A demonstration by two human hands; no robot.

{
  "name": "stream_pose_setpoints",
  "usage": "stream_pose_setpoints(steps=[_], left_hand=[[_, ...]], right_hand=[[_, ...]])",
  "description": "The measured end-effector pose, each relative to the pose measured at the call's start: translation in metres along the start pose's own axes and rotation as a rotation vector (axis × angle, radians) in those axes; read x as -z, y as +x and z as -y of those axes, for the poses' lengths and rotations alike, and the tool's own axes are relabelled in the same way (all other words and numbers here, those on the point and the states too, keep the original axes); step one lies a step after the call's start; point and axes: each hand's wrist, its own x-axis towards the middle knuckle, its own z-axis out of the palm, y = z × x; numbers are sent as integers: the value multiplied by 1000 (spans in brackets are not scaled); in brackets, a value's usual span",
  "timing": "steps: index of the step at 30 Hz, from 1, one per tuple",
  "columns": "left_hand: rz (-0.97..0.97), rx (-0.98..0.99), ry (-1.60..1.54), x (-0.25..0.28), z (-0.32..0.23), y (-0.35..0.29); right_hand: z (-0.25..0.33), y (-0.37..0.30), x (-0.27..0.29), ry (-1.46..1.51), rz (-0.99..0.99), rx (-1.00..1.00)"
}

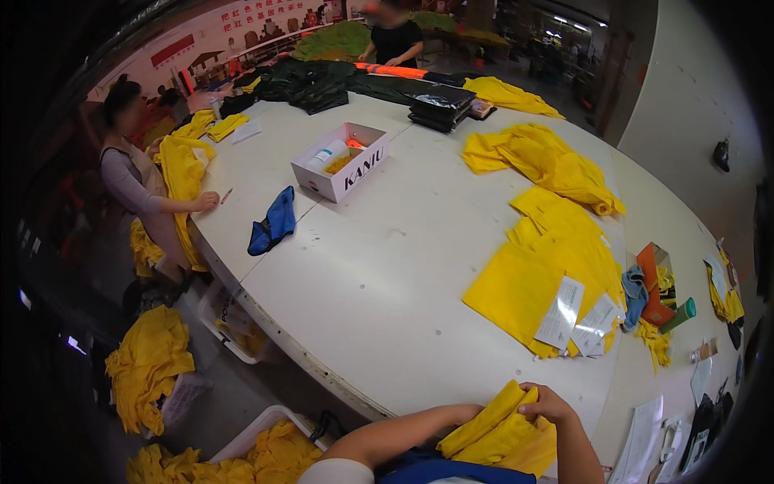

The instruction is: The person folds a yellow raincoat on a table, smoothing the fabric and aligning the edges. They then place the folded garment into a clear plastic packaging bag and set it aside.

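Note:
At the near edge of the table a folded yellow garment is in front of me. My right hand is closed on its upper right edge, thumb and fingers pinching the cloth. From the left, my left hand reaches in behind the garment; the cloth hides its fingers, so its grip cannot be seen. Just beyond lies a flat stack of yellow garments with white printed sheets on top.
A white open box and a blue cloth lie further off on the white table. More yellow garments are at right. Bins of yellow cloth stand at lower left. One person works at left, another at the far end.

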Motion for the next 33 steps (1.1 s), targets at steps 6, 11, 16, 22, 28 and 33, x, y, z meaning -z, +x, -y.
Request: stream_pose_setpoints(steps=[6, 11, 16, 22, 28, 33], left_hand=[[-56, -13, 712, -21, -50, -19], [-154, 15, 763, -31, -67, -40], [-248, -134, 109, 6, 9, 6], [-160, -154, -546, -14, 6, 1], [-585, -225, 507, -1, -11, -1], [-725, -352, 122, 43, 36, 38]], right_hand=[[1, -5, 0, 1, -57, -63], [-9, -1, 8, -46, -8, 0], [-18, -3, 28, 27, -17, 32], [-13, 8, 20, -80, -57, 30], [-34, 11, 28, -314, -195, 156], [18, 13, -8, -520, -295, -79]])
